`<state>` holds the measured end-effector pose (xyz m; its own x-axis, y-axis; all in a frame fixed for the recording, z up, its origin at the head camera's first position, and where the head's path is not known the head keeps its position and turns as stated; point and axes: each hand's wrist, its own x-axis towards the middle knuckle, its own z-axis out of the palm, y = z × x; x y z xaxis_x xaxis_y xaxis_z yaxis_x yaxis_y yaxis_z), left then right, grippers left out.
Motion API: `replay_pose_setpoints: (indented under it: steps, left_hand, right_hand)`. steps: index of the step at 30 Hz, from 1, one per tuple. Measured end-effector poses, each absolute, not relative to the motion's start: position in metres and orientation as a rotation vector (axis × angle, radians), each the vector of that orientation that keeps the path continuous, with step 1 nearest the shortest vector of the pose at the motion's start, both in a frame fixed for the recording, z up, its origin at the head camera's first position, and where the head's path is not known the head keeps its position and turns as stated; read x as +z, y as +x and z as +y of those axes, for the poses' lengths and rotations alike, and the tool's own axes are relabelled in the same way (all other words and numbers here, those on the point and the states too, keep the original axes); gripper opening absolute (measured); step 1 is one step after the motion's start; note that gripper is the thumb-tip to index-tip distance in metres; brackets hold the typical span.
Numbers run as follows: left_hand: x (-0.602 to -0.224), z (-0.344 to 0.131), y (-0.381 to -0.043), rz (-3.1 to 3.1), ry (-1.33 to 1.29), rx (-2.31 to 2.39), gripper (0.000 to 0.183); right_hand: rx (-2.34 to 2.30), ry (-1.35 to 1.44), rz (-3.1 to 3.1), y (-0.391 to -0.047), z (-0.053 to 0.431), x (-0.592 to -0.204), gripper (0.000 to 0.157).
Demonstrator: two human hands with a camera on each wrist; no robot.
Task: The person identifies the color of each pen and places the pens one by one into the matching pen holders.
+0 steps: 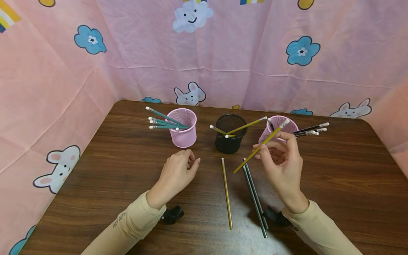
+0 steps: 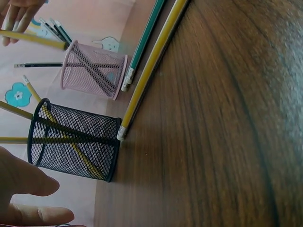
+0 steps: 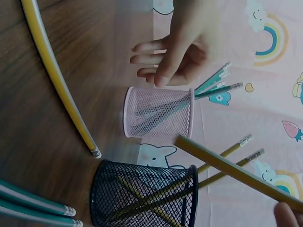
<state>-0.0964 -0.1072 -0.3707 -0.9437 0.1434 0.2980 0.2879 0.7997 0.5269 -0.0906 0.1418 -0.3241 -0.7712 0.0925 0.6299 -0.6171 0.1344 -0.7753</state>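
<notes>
My right hand (image 1: 283, 163) pinches a yellow pencil (image 1: 258, 148) between thumb and fingers, its white eraser end up and its other end slanting down toward the left. It is in front of the right pink mesh cup (image 1: 269, 131). To its left stands a black mesh cup (image 1: 227, 145) with several yellow pencils (image 3: 232, 150) in it. My left hand (image 1: 175, 173) hangs loosely curled with nothing in it, in front of the left pink mesh cup (image 1: 185, 138). That cup contains several teal pencils (image 1: 165, 124).
One yellow pencil (image 1: 227, 194) lies on the wooden table (image 1: 111, 170) in front of the black cup. Two dark green pencils (image 1: 255, 198) lie side by side to its right. Black pencils (image 1: 310, 128) lean out of the right pink cup. A pink patterned cloth (image 1: 223, 53) hangs behind.
</notes>
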Motion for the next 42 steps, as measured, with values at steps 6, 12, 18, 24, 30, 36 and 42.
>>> replay_pose_setpoints:
  steps: [6,12,18,24,30,36,42]
  left_hand:
    - [-0.370,-0.107,-0.095,-2.748,-0.341,-0.861,0.015]
    - [-0.369,-0.106,-0.094,-2.745,-0.355,-0.875,0.015]
    - [-0.368,-0.104,-0.093,-2.751,-0.375,-0.878,0.015]
    - [-0.367,-0.103,-0.094,-2.752,-0.383,-0.871,0.015]
    - [-0.367,-0.101,-0.094,-2.731,-0.429,-0.898,0.014]
    - [-0.367,-0.099,-0.094,-2.711,-0.450,-0.913,0.014]
    - [-0.367,-0.098,-0.093,-2.705,-0.460,-0.908,0.014]
  right_hand:
    - [1.655,0.499,-1.669,-0.095,0.142,-0.323,0.024]
    - [1.594,0.468,-1.583,-0.100,0.142,-0.324,0.023]
    - [1.645,0.498,-1.538,-0.107,0.141,-0.325,0.022]
    - [1.623,0.501,-1.649,-0.112,0.139,-0.326,0.020]
    - [1.537,0.456,-1.803,-0.118,0.139,-0.331,0.022]
    - [1.429,0.415,-1.980,-0.125,0.141,-0.333,0.019]
    - [1.332,0.371,-2.150,-0.131,0.142,-0.338,0.016]
